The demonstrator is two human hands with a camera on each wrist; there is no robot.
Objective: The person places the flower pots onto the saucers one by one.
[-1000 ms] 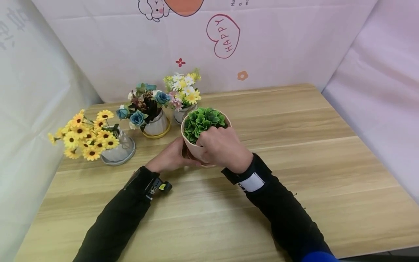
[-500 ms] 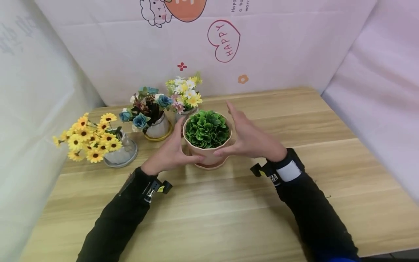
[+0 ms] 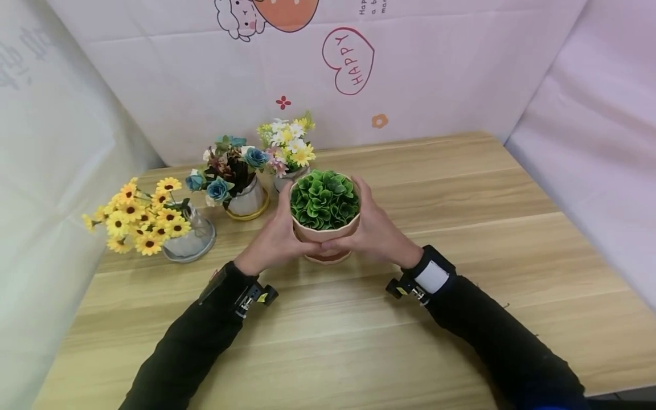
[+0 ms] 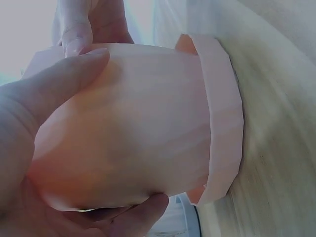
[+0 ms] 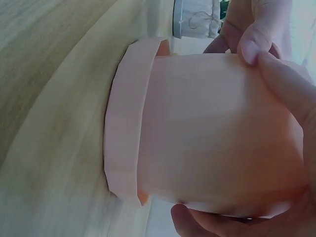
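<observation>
A pale pink flower pot [image 3: 322, 234] with a round green leafy plant [image 3: 325, 200] stands upright in its pink saucer [image 3: 329, 259] on the wooden table. My left hand [image 3: 279, 230] grips the pot's left side, thumb across the front. From the right, my right hand [image 3: 378, 230] grips it in the same way, and the two thumb tips meet at the front. In the left wrist view the pot wall [image 4: 133, 123] fills the space between thumb and fingers, its base inside the saucer [image 4: 224, 118]. The right wrist view shows the saucer [image 5: 126, 118] flat on the table.
To the left stand a grey-white pot of yellow daisies [image 3: 138, 219], a pot of blue roses [image 3: 241, 191] on a yellow saucer, and a pot of mixed white and yellow flowers [image 3: 289, 145]. A printed cloth [image 3: 435, 68] hangs behind the table [image 3: 461, 199].
My right hand has moved off the plant's top, swung right, then closed in around the pot's right side. My left hand stays on the left side, its thumb now meeting the right one.
</observation>
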